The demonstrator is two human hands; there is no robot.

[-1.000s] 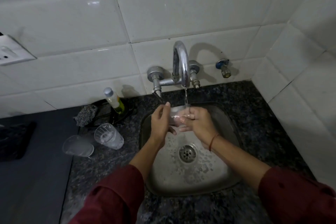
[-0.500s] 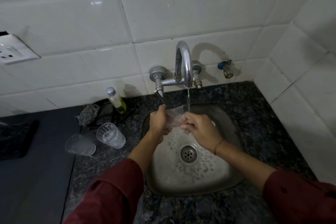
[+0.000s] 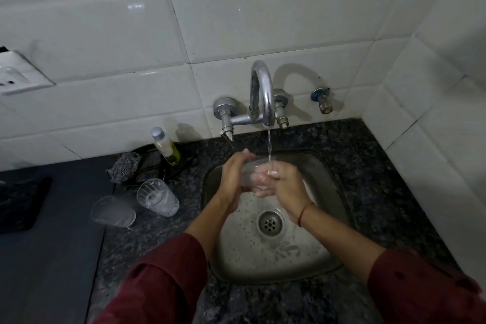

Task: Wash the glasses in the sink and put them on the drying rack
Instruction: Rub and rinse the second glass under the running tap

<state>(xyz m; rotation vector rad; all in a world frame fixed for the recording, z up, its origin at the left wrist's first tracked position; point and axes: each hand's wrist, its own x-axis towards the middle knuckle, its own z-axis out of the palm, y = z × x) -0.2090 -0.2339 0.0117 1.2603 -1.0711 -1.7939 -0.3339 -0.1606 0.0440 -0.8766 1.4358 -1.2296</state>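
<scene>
Glass (image 3: 253, 171) between left hand (image 3: 232, 179), right hand (image 3: 287, 184), under tap (image 3: 263, 89)

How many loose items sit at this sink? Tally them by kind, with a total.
Glasses: 3 (held glass between left hand and right hand; ribbed glass and plain glass beside the sink)
Bottles: 1
Scrubbers: 1
Total: 5

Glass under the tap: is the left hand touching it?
Touching. The head view shows the left hand wrapped round the glass, with its fingers curled over the side and no gap between them.
</scene>
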